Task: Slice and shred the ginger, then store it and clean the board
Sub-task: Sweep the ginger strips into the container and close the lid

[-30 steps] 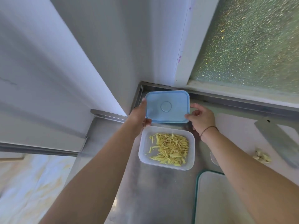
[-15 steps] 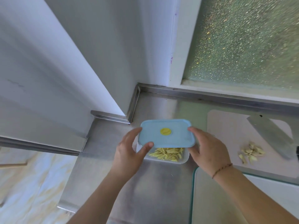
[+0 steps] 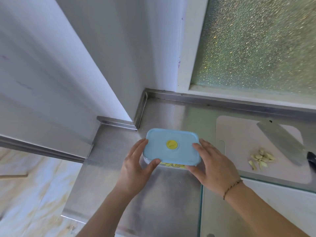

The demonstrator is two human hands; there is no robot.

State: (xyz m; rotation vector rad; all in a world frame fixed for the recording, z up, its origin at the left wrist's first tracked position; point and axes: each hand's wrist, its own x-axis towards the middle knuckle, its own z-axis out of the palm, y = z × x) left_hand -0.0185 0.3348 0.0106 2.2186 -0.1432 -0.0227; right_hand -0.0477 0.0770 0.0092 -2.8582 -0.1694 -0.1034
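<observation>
Shredded ginger (image 3: 173,165) peeks out from under the blue lid (image 3: 171,147), inside a clear container (image 3: 148,161) sitting toward the back left corner of the steel bench (image 3: 164,194). We see the left hand (image 3: 136,168) and right hand (image 3: 212,165) pinching the lid's short ends, thumbs at its near edge. On the cutting board (image 3: 239,134) at the right lie ginger scraps (image 3: 260,159) beside a cleaver (image 3: 280,142).
</observation>
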